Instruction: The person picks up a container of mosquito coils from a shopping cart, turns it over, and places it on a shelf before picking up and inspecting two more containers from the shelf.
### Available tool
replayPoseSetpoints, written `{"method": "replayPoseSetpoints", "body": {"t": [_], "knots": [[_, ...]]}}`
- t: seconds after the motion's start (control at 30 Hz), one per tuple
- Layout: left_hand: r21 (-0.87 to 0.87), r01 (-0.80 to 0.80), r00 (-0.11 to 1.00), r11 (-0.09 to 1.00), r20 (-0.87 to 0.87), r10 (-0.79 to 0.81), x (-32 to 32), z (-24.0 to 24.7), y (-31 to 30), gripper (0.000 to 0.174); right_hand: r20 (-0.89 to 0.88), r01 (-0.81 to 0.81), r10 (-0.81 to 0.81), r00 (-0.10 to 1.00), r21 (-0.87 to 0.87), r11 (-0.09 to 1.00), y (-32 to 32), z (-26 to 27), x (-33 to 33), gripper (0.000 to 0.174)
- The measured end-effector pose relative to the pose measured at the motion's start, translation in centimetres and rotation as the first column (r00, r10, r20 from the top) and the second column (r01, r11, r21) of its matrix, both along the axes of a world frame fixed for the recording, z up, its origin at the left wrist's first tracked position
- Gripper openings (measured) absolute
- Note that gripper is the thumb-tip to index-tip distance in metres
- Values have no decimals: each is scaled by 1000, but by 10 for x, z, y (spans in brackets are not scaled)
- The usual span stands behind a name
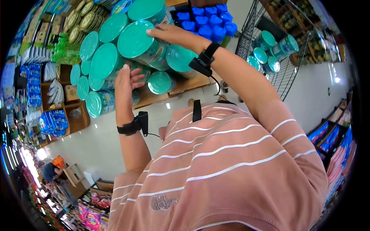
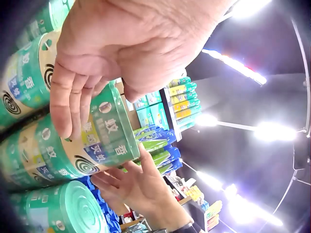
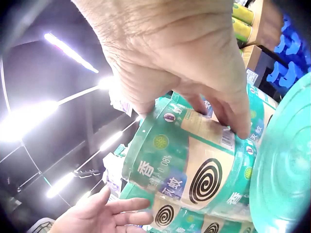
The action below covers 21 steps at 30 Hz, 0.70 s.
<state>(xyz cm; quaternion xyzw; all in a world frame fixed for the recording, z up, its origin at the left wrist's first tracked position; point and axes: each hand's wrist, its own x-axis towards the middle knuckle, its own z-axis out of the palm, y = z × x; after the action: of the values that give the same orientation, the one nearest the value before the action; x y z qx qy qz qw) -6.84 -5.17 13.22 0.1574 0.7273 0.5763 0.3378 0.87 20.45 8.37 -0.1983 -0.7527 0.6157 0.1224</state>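
A tub of mosquito coils [image 1: 135,38] with a teal lid tops the front of a stack. My right hand [image 1: 173,35] grips it, thumb at the lid's rim and fingers down the side; in the right wrist view the right hand [image 3: 180,63] spans its green label with black spirals. My left hand [image 1: 125,81] stays close to the front of the stack, fingers extended and a little apart. Seen from the left wrist, the left hand [image 2: 116,58] overlaps the gripped tub [image 2: 104,131]. More teal-lidded tubs [image 1: 104,61] surround both hands.
A wire shopping cart [image 1: 285,82] at the right carries several similar tubs [image 1: 266,40]. Blue-capped bottles [image 1: 212,25] stand behind the right arm. Wooden shelving [image 1: 77,119] with packaged goods lies to the left. Another person [image 1: 52,171] is far off at lower left.
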Motion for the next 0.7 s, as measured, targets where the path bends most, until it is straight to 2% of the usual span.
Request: {"method": "replayPoseSetpoints", "body": {"t": [0.03,0.07,0.17,0.27,0.37,0.47,0.5,0.7], "knots": [[2,2,1000,1000,-6,-2,-1,0,-6,64,47,-104,107,993,-64,992,1,14,5,78],[13,0,1000,1000,-10,0,-1,1,-10,65,78,-120,128,989,-99,988,-2,25,11,77],[44,-4,1000,999,-8,4,-5,0,-18,66,39,-85,92,995,-158,984,-4,19,8,77],[73,-9,1000,997,25,8,-10,-7,-19,66,78,-61,74,994,-155,986,-9,31,11,64],[87,-11,999,996,53,6,-15,-17,-20,63,43,-74,80,996,-130,989,-12,38,15,56],[98,-31,996,995,91,22,-20,-26,-23,63,28,-53,60,998,-215,975,-14,41,15,52],[100,-35,995,994,100,25,-19,-27,-24,64,-15,-54,52,999,-212,976,-14,38,12,51],[86,5,988,996,151,-18,-25,-52,-28,63,31,-30,38,999,-234,972,-10,34,11,54]]}}
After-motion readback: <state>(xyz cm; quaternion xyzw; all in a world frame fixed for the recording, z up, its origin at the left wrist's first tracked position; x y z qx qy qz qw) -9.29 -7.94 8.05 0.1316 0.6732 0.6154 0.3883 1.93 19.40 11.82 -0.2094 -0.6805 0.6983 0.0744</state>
